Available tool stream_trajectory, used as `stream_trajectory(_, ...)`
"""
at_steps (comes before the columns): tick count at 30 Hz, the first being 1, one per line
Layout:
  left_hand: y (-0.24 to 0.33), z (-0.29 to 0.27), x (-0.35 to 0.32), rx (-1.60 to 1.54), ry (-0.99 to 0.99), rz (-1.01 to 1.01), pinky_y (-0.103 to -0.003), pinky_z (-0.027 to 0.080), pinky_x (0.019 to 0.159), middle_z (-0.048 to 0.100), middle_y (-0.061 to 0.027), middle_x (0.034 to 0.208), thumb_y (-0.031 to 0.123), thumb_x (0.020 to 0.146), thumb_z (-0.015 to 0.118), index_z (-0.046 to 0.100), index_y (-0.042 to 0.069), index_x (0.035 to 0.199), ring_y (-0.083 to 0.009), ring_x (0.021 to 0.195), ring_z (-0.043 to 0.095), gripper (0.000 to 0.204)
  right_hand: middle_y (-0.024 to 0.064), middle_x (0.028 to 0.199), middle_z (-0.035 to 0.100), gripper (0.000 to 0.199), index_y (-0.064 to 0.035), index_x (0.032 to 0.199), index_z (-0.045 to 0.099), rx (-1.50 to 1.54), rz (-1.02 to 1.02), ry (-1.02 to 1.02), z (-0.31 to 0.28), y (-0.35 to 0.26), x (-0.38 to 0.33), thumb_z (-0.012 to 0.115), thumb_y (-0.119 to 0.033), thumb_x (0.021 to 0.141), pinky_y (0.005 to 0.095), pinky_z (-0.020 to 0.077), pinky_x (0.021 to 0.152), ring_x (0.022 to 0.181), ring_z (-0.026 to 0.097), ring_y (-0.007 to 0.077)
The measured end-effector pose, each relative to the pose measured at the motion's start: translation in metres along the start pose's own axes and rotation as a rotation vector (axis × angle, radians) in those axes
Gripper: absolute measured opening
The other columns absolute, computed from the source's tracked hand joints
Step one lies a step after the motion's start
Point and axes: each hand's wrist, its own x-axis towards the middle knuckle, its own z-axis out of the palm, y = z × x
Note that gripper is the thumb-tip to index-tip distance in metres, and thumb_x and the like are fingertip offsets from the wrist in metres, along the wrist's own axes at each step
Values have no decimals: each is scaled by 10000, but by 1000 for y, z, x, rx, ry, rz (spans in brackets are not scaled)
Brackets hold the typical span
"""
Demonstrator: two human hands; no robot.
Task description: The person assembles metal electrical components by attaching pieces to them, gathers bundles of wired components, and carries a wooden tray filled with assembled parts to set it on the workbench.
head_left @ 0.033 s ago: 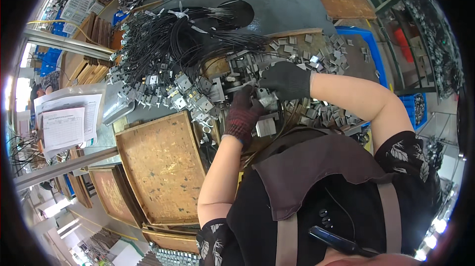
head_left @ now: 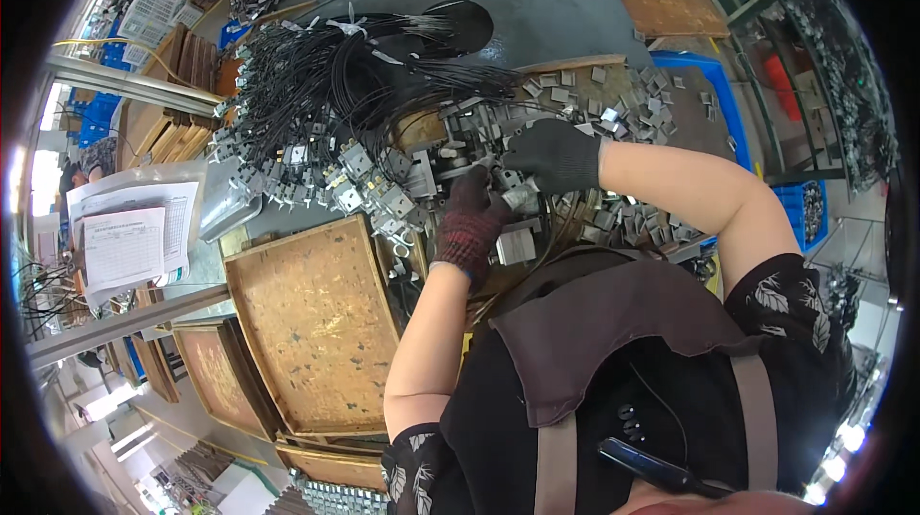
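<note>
My left hand [head_left: 470, 223], in a dark red knit glove, and my right hand [head_left: 558, 156], in a black glove, meet over the workbench. Both are closed on a small silver metal part [head_left: 519, 195] held between them. Just beyond the hands lies a large bundle of black cables [head_left: 364, 84], each ending in a small metal box [head_left: 350, 180]. Another square metal block [head_left: 516, 247] sits right below my left hand. What the fingertips do on the part is hidden by the gloves.
Loose small metal plates [head_left: 642, 98] are scattered behind my right arm, next to a blue crate [head_left: 714, 84]. A shallow wooden tray [head_left: 311, 323] lies to the left of my left forearm, with more trays [head_left: 206, 371] below it. Printed sheets [head_left: 129, 242] rest at far left.
</note>
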Motion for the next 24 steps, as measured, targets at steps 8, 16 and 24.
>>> stream_trajectory(8,-20,14,19,171,72,35,-445,432,934,527,-254,1173,129,759,592,541,10,1167,-403,1113,515,428,124,753,656,234,-102,874,675,-62,80,-58,34,-5,25,617,-85,648,448,505,706,730,655,335)
stream_trajectory(16,-33,7,49,212,-34,-51,-446,446,935,536,-228,1191,80,786,547,518,18,1217,-400,1109,528,436,123,963,615,486,-84,1100,605,-189,250,407,-38,12,35,715,-325,692,457,482,732,872,612,339)
stream_trajectory(24,-58,22,57,24,-71,-106,-429,407,995,502,-224,1253,112,789,561,496,29,1259,-385,1200,470,482,162,979,631,407,-108,1085,602,138,552,149,-14,90,79,658,-383,789,452,475,795,928,607,376)
